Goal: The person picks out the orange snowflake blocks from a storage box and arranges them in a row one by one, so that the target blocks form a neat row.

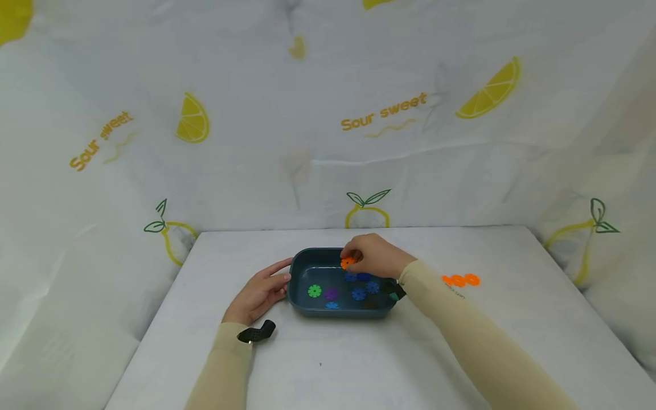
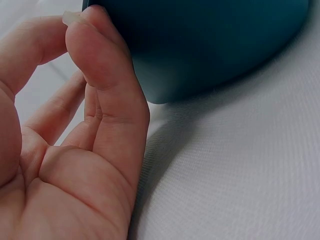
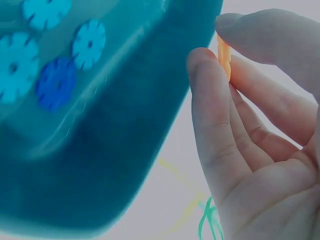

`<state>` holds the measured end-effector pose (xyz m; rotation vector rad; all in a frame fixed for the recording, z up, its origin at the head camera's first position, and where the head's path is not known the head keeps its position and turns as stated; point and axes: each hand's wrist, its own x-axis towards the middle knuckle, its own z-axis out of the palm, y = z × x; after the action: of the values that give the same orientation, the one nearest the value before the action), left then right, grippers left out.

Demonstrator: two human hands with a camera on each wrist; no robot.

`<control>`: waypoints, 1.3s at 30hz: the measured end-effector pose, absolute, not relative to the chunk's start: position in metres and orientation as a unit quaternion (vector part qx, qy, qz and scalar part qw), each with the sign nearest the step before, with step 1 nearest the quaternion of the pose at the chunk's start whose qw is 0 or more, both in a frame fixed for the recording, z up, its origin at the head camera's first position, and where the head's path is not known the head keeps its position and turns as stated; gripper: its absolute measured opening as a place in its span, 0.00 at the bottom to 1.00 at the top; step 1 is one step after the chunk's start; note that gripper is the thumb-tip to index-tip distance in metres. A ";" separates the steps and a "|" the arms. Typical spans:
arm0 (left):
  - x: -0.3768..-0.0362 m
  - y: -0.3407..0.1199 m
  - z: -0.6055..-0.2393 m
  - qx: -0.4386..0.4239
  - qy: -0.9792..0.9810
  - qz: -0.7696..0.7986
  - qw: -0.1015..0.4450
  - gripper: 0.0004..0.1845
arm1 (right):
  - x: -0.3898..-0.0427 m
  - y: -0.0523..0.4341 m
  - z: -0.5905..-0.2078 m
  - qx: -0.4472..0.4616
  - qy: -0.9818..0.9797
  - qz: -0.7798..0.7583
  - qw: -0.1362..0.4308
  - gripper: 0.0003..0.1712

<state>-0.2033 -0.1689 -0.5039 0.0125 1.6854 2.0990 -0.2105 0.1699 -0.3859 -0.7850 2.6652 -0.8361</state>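
Pinched edge-on by the fingers of the right hand (image 1: 376, 256) over the teal tray (image 1: 299, 296) at its 12 o'clock rim, the orange snowflake disc (image 1: 347, 262) seems light, stiff, best gripped by its rim, while the tray's 9 o'clock wall is steadied by the left hand's (image 1: 258, 293) straight fingers.

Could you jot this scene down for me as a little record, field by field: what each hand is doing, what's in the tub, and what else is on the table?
Right hand: pinches an orange gear piece over the tub
Left hand: fingers rest against the tub's outer wall
Tub: dark teal, rectangular, on a white table
Inside tub: green piece, purple piece, several blue pieces
Elsewhere on table: row of orange pieces right of the tub
Backdrop: white cloth printed with lemons
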 end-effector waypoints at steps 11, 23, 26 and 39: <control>-0.204 -0.170 -0.506 -0.007 0.598 0.770 0.223 0.33 | -0.198 0.236 -0.394 -0.189 0.917 -0.343 0.074 0.19; -0.203 -0.165 -0.504 -0.002 0.593 0.773 0.227 0.33 | -0.171 0.327 -0.417 -0.089 0.933 -0.348 0.015 0.18; -0.202 -0.165 -0.505 0.000 0.597 0.769 0.228 0.34 | -0.164 0.350 -0.423 -0.067 0.936 -0.345 0.010 0.20; -0.200 -0.165 -0.504 -0.025 0.605 0.764 0.221 0.34 | -0.142 0.419 -0.442 -0.015 0.950 -0.311 -0.014 0.24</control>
<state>-0.1998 -0.1648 -0.5037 -0.0698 1.6738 2.1123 -0.1420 0.4194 -0.4416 -0.0472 3.0109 -0.9867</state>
